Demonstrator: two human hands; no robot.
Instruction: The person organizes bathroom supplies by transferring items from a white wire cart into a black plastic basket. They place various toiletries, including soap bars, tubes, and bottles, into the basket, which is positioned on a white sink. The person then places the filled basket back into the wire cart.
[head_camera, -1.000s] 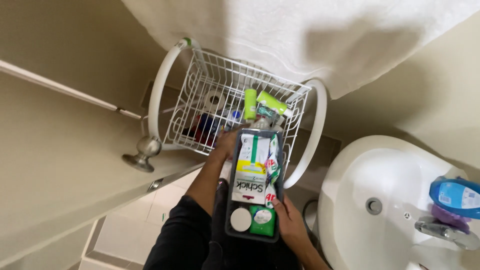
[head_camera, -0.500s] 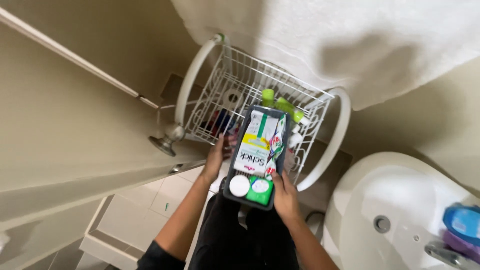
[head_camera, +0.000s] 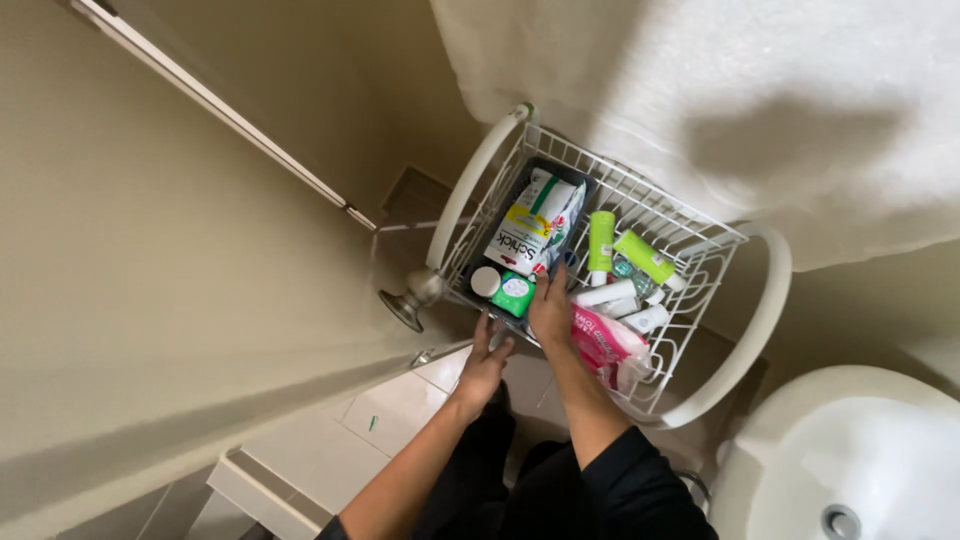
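Note:
A dark rectangular tray (head_camera: 581, 186) lies in the left part of a white wire basket (head_camera: 700, 240). It carries a white, green and yellow packet (head_camera: 532, 232), a small white round lid (head_camera: 486, 281) and a green round tin (head_camera: 514, 295). My left hand (head_camera: 486, 357) grips the tray's near end from below. My right hand (head_camera: 550, 306) holds the tray's near right edge, its fingers on the rim. Beside the tray in the basket lie two light green tubes (head_camera: 601, 240), small white bottles (head_camera: 612, 294) and a pink packet (head_camera: 604, 344).
A white towel (head_camera: 720, 90) hangs over the basket's far side. A door with a metal knob (head_camera: 408, 303) stands at the left. A white sink (head_camera: 850, 460) is at the lower right. Pale floor tiles (head_camera: 390, 410) lie below my arms.
The tray has gone from being held above the basket down into its left side. Both hands followed it and stay on its near end.

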